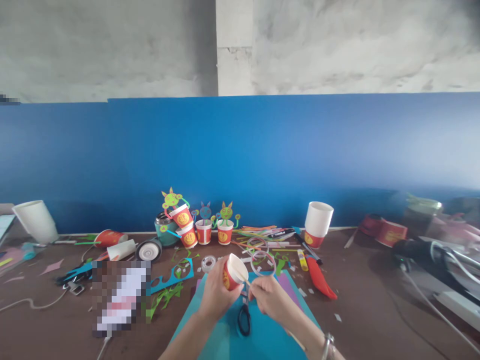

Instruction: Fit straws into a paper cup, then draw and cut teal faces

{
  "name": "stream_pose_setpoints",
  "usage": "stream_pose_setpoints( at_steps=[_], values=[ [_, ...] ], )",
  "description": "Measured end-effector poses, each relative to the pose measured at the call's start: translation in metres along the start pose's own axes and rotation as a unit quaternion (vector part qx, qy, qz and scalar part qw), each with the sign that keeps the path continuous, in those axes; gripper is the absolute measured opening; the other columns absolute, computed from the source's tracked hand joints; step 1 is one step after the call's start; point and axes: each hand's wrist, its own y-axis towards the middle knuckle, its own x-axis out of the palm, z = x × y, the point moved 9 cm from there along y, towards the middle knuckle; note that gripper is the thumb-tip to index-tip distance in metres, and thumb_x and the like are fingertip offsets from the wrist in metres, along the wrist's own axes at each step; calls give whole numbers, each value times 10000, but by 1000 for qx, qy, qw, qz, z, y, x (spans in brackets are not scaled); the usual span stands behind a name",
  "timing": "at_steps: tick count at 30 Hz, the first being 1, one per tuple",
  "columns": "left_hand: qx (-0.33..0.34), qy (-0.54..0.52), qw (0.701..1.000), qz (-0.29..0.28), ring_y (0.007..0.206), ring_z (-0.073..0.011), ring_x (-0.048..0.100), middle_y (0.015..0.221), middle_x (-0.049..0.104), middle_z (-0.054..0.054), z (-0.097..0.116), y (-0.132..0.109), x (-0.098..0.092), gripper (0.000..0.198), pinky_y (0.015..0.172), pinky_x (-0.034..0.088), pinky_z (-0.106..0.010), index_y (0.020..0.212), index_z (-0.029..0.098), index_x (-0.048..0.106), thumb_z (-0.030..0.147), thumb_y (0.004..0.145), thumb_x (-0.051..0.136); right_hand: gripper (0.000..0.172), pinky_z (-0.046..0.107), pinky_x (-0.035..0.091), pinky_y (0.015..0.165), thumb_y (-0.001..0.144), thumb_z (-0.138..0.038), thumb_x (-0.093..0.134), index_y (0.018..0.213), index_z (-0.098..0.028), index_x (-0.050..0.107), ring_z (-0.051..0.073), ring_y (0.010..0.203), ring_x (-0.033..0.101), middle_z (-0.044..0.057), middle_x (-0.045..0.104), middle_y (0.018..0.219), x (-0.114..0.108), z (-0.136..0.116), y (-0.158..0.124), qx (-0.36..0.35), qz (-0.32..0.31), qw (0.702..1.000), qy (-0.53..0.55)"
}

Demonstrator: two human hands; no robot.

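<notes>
My left hand (217, 291) is wrapped round a red paper cup (237, 270) with a gold emblem, its white mouth tilted towards the right. My right hand (267, 295) is closed in a pinch on a thin pale stick (245, 278), whose tip meets the cup's rim; I cannot tell whether it goes inside. A pale length also shows below the right wrist, which wears a bracelet (328, 345). Beneath both hands lie black-handled scissors (244, 321) on blue paper sheets (270, 330), with purple paper (290, 289) under them.
Along the blue partition stand several red cups with paper animal heads, one cup (182, 217) stacked on another. Nearby are a tape roll (209, 263), a cut blue strip (172, 276), a glue stick (302, 260), a red pouch-like piece (320, 280) and stacked white cups (318, 218). Cables lie at both sides.
</notes>
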Motion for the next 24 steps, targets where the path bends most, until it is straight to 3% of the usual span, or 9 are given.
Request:
stream_pose_setpoints(
  at_steps=[9, 14, 16, 17, 20, 24],
  values=[
    [-34, -31, 999, -13, 1096, -280, 564, 1180, 604, -120, -7, 1, -4, 623, 936, 440, -415, 1220, 177, 461, 272, 650, 696, 210, 217, 124, 322, 764, -375, 462, 632, -214, 487, 65, 306, 90, -152, 158, 326, -4, 1, -1, 53, -52, 997, 8],
    [-25, -17, 1000, -4, 1093, -273, 568, 1174, 614, -90, 2, 2, -5, 620, 935, 447, -392, 1188, 200, 504, 167, 592, 672, 199, 224, 115, 370, 709, -216, 529, 516, -173, 523, 52, 334, 229, -83, 330, 320, -5, -6, -2, -10, 6, 998, -55],
    [17, -8, 999, -38, 1055, -270, 584, 1115, 643, -79, 20, 0, 3, 515, 925, 450, -392, 1127, 216, 562, 146, 622, 633, 227, 225, 130, 392, 661, -124, 554, 451, -167, 480, 51, 390, 277, -64, 370, 366, -7, -8, 0, -35, 40, 996, -72],
    [60, -6, 994, -93, 996, -265, 606, 1045, 668, -70, 34, -4, 14, 443, 900, 460, -386, 1069, 230, 599, 147, 635, 622, 252, 224, 137, 397, 653, -100, 551, 433, -169, 448, 51, 405, 282, -63, 368, 383, -9, -8, 2, -40, 54, 995, -76],
    [93, -7, 987, -130, 1001, -281, 599, 1068, 658, -82, 53, -10, 25, 496, 877, 459, -403, 1165, 228, 547, 185, 677, 624, 290, 216, 155, 382, 711, -141, 510, 449, -189, 397, 49, 371, 256, -78, 311, 368, -13, -3, 9, -23, 74, 994, -80],
    [27, -38, 997, -68, 916, -235, 623, 965, 659, -57, 36, -5, 15, 504, 831, 480, -357, 1218, 215, 465, 236, 735, 608, 335, 202, 180, 343, 797, -316, 510, 492, -180, 474, 55, 304, 305, -65, 372, 311, -18, -5, 6, -4, 63, 994, -94]
  ],
)
